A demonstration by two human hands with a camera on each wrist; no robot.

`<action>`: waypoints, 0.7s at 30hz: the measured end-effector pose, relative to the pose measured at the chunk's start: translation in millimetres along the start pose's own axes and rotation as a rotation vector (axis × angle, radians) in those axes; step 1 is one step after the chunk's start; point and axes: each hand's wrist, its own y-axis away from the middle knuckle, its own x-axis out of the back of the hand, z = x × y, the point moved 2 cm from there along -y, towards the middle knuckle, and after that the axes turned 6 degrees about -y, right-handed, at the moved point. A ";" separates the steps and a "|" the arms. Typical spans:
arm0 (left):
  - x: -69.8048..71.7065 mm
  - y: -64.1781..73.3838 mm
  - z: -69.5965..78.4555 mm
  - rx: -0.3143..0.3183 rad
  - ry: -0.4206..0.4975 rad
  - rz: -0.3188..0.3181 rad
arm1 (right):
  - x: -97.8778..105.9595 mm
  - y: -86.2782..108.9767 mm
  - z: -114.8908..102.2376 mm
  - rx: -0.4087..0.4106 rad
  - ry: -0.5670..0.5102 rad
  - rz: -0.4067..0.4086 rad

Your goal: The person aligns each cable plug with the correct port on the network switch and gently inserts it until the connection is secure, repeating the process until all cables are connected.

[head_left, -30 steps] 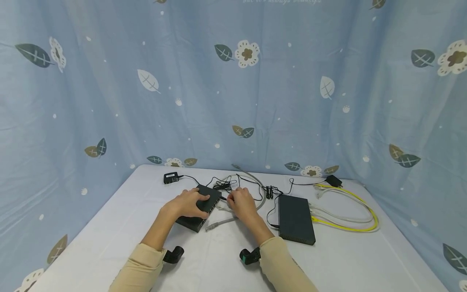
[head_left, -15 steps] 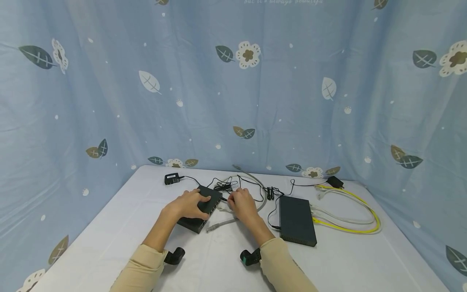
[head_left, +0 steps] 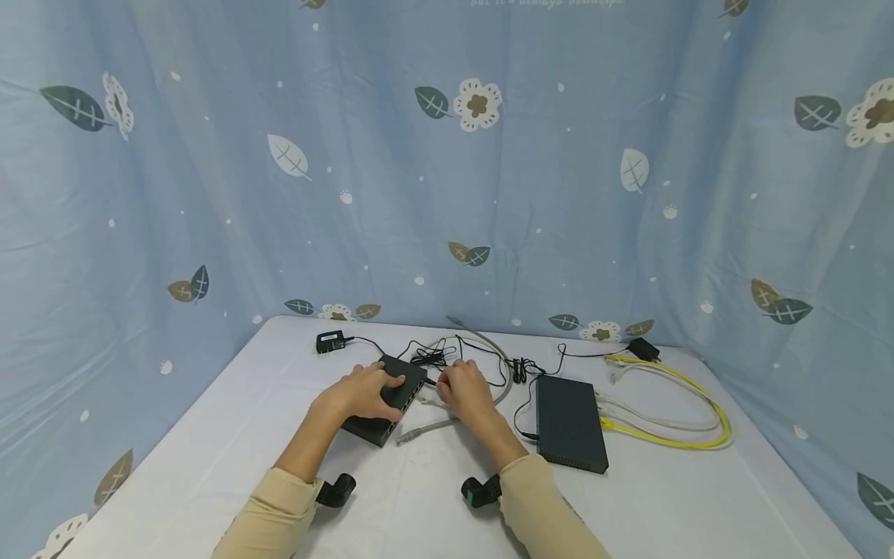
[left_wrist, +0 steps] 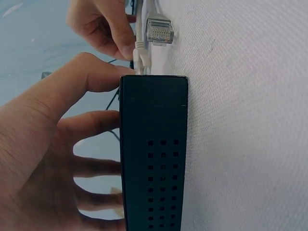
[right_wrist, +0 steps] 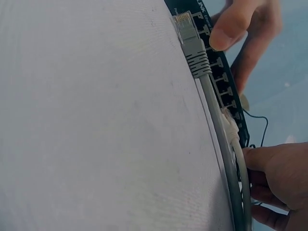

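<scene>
My left hand (head_left: 359, 392) steadies the black switch (head_left: 369, 429); my right hand (head_left: 466, 388) pinches its plug.
At left, my fingers lie spread and fairly straight over the switch's top, thumb against its port edge, presumably to keep it from sliding; it rests angled on the white table (head_left: 405, 497). Just beside its ports lies a grey cable's loose connector (head_left: 407, 438). Further right, my thumb and fingers close on the black plug (head_left: 429, 381) at the switch's far end, low, likely to stay in line with it. Right of that sits a second switch (head_left: 573, 423), touched by neither hand.
</scene>
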 end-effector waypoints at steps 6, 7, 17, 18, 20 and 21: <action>-0.1 0.3 1.0 0.009 -0.006 -0.003 | 0.2 -0.6 0.4 0.020 0.011 0.001; -0.1 0.1 1.1 0.010 -0.007 -0.004 | 0.0 -0.7 0.5 0.022 0.020 0.003; -2.6 -2.7 1.2 0.015 -0.012 -0.005 | -0.1 -0.8 1.5 0.007 0.013 -0.020; -2.4 -2.8 1.3 0.016 -0.013 -0.006 | 0.4 -1.1 1.5 0.006 0.004 -0.026; -2.2 -3.2 1.1 0.018 -0.012 -0.009 | 1.6 -1.9 1.6 0.007 -0.015 -0.031; -1.8 -3.3 0.9 0.019 -0.013 -0.010 | 2.1 -2.5 1.6 0.004 -0.027 -0.037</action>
